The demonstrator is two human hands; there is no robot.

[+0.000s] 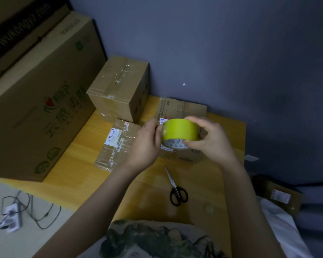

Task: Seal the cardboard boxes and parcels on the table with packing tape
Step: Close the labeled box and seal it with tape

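Observation:
A yellow-green roll of packing tape is held above the wooden table. My right hand grips the roll from its right side, thumb under and fingers over. At the roll's left edge my left hand pinches the tape with its fingertips. Under the roll lies a flat cardboard parcel with a white label. A second flat parcel with a label lies to the left. Behind them stands a cube-shaped cardboard box with tape over its top seam.
Black-handled scissors lie on the table in front of the parcels. A large printed carton fills the table's left side. A power strip with cables lies at lower left. Another small box sits low beyond the table's right edge.

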